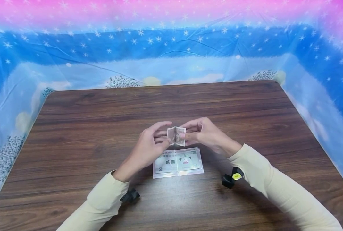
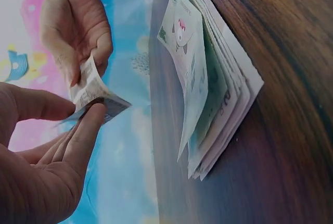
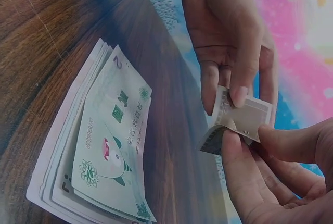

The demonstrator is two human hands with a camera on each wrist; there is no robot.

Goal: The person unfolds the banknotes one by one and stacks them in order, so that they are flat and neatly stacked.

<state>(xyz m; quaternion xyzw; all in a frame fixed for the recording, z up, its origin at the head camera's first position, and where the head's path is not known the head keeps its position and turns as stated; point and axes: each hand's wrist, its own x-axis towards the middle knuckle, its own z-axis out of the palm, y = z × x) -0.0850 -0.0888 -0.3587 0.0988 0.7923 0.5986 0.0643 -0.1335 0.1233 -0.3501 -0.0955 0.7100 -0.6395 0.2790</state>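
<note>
A small brownish printed banknote, creased down its middle into a V, is held up between both hands. My left hand pinches its left half, and my right hand its right half, thumbs on the face towards me. In the left wrist view the paper bends between the fingertips; in the right wrist view its pale face and the fold show. Just below the hands lies a stack of larger play banknotes, the top one green-white with a cartoon face and a "2".
The stack's layered edges fan slightly apart, and its top note curls up from the others. All this is on a dark wood-grain table. A snowflake-patterned cloth hangs behind it. Black devices sit at both wrists.
</note>
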